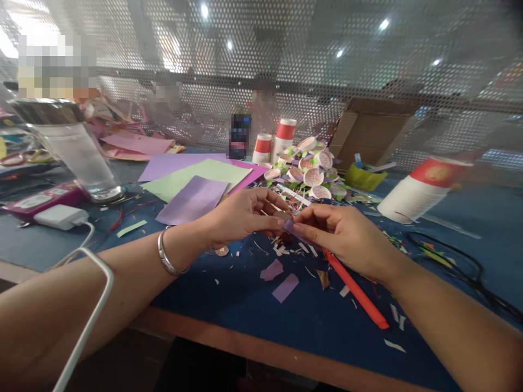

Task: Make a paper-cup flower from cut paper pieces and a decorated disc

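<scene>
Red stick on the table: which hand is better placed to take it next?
Probably the right hand, though it pinches purple paper: the red stick lies closer to it than to the left hand.

Blue tabletop (188, 302), brown front edge (229, 341); surface strewn with paper offcuts.
Near edge: two purple scraps (285, 288), white slivers, an orange-red stick-like tool (359, 294) lying slantwise. Left: magenta power strip (61, 194) with a white plug, clear glass (87, 166), overlapping purple and pale green sheets (204, 174). Behind centre: heap of round cut pieces (314, 178) beside red-and-white paper cups (261, 148). Right: yellow-green container (363, 178), stacked cups (414, 198), black cable (476, 280).
</scene>
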Motion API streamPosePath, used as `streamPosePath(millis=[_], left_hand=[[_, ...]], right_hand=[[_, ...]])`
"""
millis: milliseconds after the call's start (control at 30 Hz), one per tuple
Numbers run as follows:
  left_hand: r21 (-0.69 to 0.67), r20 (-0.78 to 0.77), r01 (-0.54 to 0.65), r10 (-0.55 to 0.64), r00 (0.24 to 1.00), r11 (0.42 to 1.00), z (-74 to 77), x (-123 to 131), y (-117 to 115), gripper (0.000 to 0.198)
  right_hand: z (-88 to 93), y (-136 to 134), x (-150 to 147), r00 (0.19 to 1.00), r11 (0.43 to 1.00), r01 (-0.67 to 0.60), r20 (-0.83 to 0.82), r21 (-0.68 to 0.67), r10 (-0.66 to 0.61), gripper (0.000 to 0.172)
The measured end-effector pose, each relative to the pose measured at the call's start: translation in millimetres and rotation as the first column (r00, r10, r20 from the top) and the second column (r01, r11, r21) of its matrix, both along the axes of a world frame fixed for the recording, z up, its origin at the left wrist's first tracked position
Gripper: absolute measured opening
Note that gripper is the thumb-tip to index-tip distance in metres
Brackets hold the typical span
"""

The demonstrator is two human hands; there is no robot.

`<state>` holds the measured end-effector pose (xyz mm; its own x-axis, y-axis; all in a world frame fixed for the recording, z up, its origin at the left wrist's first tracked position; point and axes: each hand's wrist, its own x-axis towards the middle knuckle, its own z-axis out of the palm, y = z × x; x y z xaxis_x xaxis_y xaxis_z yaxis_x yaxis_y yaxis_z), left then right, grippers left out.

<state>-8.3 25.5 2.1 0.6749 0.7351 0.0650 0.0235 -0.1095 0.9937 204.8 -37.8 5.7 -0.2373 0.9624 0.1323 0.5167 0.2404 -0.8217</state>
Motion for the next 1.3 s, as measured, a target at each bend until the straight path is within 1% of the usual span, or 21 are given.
streamPosePath(millis=[100, 200, 267, 367, 400, 467, 533, 600, 700, 800, 867, 900, 933, 967, 1000, 1033, 1100, 1200, 1233, 1267, 1300], left_hand=[[-0.007, 0.051, 0.005, -0.004, 0.999, 1.000, -1.5, 1.1, 0.0, 0.025], [-0.013, 0.082, 0.017, -0.016, 0.996, 1.000, 0.0, 2.3, -0.5, 0.013], [-0.002, 0.064, 0.001, -0.001, 0.998, 1.000, 3.0, 2.8, -1.3, 0.008], [0.041, 0.021, -0.020, 0.019, 1.000, 0.999, 7.4, 2.7, -3.3, 0.008], [0.058, 0.002, -0.007, 0.007, 1.000, 0.998, 8.1, 2.5, -4.1, 0.011], [0.115, -0.037, 0.052, -0.048, 0.998, 0.992, 8.0, 2.0, -5.2, 0.025], [0.193, -0.080, 0.115, -0.101, 0.992, 0.974, 6.1, 1.1, -5.7, 0.042], [0.272, -0.124, 0.146, -0.116, 0.985, 0.951, 3.6, -0.1, -5.4, 0.051], [0.354, -0.186, 0.159, -0.097, 0.978, 0.922, 1.4, -1.4, -4.3, 0.055], [0.398, -0.193, 0.161, -0.089, 0.977, 0.903, 1.7, -1.8, -3.5, 0.053], [0.451, -0.178, 0.120, -0.043, 0.983, 0.885, 2.8, -2.0, -3.6, 0.048], [0.500, -0.172, 0.086, 0.001, 0.985, 0.862, 3.3, -2.3, -3.9, 0.047], [0.564, -0.167, 0.052, 0.053, 0.984, 0.824, 3.8, -2.8, -4.3, 0.047], [0.638, -0.162, 0.023, 0.105, 0.981, 0.770, 4.3, -3.3, -4.8, 0.049], [0.714, -0.154, 0.004, 0.150, 0.977, 0.700, 4.7, -3.8, -5.3, 0.052], [0.785, -0.140, -0.004, 0.183, 0.973, 0.619, 5.0, -4.1, -5.9, 0.055], [0.899, -0.093, -0.007, 0.205, 0.974, 0.438, 5.4, -4.2, -6.9, 0.054], [0.986, -0.032, -0.002, 0.194, 0.980, 0.169, 6.4, -2.7, -8.5, 0.042], [0.995, -0.023, 0.005, 0.191, 0.981, 0.095, 6.9, -2.0, -9.0, 0.037], [0.999, -0.021, 0.015, 0.192, 0.981, 0.033, 7.4, -1.3, -9.6, 0.032], [1.000, -0.021, 0.024, 0.194, 0.981, -0.013, 7.8, -0.8, -10.2, 0.028]], right_hand=[[0.1, 1.2, 0.2, 1.000, 1.000, 0.005, -0.004, -0.001, -0.005, 0.029], [-0.1, 1.9, 0.9, 1.000, 1.000, 0.020, -0.006, 0.013, -0.020, 0.030], [0.1, 1.7, 0.6, 0.999, 0.998, 0.044, -0.003, 0.043, -0.044, 0.031], [1.0, 0.7, -1.1, 0.998, 0.995, 0.062, -0.011, 0.073, -0.061, 0.032], [1.3, 0.3, -2.0, 0.998, 0.995, 0.061, -0.014, 0.075, -0.060, 0.032], [1.7, -0.3, -4.1, 0.998, 0.995, 0.055, -0.011, 0.082, -0.055, 0.031], [2.0, -0.7, -5.9, 0.999, 0.995, 0.047, -0.006, 0.083, -0.047, 0.030], [2.0, -1.0, -6.8, 0.999, 0.997, 0.032, -0.010, 0.068, -0.031, 0.029], [1.3, -0.8, -6.5, 1.000, 0.999, -0.001, -0.019, 0.036, 0.001, 0.028], [-0.2, 0.4, -4.9, 0.999, 0.999, -0.020, -0.034, 0.029, 0.021, 0.026], [-1.1, 0.9, -3.8, 0.999, 0.999, -0.009, -0.043, 0.036, 0.011, 0.025], [-1.2, 1.0, -3.4, 0.999, 0.999, 0.003, -0.047, 0.041, -0.001, 0.026], [-1.2, 0.9, -3.2, 0.999, 0.999, 0.016, -0.053, 0.046, -0.013, 0.028], [-0.8, 0.7, -3.2, 0.998, 0.998, 0.027, -0.058, 0.048, -0.025, 0.030], [-0.2, 0.4, -3.4, 0.997, 0.998, 0.035, -0.065, 0.045, -0.032, 0.033], [0.6, 0.0, -3.8, 0.997, 0.999, 0.039, -0.072, 0.035, -0.036, 0.036], [2.3, -0.9, -5.1, 0.995, 0.999, 0.032, -0.094, -0.011, -0.033, 0.041], [3.1, -1.9, -6.4, 0.989, 0.996, 0.014, -0.146, -0.093, -0.027, 0.045], [2.7, -2.0, -6.3, 0.985, 0.994, 0.004, -0.170, -0.113, -0.023, 0.045], [1.9, -2.0, -5.9, 0.980, 0.991, -0.011, -0.200, -0.130, -0.015, 0.044], [0.9, -1.8, -5.3, 0.972, 0.989, -0.028, -0.233, -0.143, -0.006, 0.043]])
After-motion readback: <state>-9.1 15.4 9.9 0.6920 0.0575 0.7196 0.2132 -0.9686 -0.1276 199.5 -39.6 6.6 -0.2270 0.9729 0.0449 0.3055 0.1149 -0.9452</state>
